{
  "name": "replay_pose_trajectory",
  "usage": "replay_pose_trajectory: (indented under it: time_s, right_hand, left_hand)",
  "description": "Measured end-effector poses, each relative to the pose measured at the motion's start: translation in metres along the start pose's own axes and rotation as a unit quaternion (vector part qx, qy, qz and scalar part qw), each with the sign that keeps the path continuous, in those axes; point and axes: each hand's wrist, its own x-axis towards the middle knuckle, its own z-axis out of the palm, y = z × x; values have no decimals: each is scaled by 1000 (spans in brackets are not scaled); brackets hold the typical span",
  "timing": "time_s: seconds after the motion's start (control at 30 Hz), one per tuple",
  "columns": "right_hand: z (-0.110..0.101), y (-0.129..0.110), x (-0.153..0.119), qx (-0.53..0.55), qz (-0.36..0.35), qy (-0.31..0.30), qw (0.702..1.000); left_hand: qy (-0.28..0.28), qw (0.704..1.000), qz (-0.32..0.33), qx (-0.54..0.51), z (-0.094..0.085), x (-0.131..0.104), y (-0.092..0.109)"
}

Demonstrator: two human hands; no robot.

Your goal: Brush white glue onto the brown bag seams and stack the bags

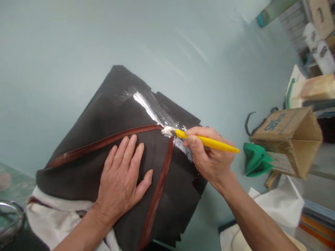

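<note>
My left hand (123, 177) lies flat with spread fingers on a black sheet of material (91, 122), between two reddish-brown strips (104, 140) that converge near its upper right edge. In my right hand (211, 157) is a brush with a yellow handle (209, 141), held between thumb and fingers. The brush's tip, covered in white paste (167, 131), touches the sheet where the strips meet. A thick white streak (148, 108) runs up and left from there, and a thinner smear lies below the tip. White cloth (52, 216) shows under the sheet's lower left.
The sheet rests on a pale green table (65, 45). At the right stand an open cardboard box (282, 132), a green cloth (256, 160), white paper (282, 200) and stacked items. A bottle (272, 12) lies at the top right. A metal ring-shaped object (10, 221) is at the lower left.
</note>
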Motion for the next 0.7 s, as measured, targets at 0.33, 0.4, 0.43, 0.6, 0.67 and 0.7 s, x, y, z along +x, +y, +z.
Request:
replay_pose_trajectory:
  time_s: [0.33, 0.4, 0.43, 0.6, 0.67, 0.7]
  right_hand:
    - [-11, -9, 13, -10, -34, -21, 999]
    - [-11, -8, 13, -10, -1, 6, 1000]
    - [-10, -8, 14, -1, 15, 15, 1000]
    - [4, -13, 34, 51, 71, 41, 995]
    - [12, -14, 43, 52, 84, 22, 995]
    - [15, -15, 46, 45, 89, 7, 995]
  left_hand:
    - [8, 1000, -2, -2, 1, -1, 0]
    - [10, 1000, -1, -3, 1, 0, 0]
    - [11, 1000, 0, -3, 1, 0, 0]
    - [13, 1000, 6, 6, 0, 1, 0]
    - [14, 1000, 7, 9, 0, 1, 1]
    - [14, 1000, 7, 10, 0, 1, 1]
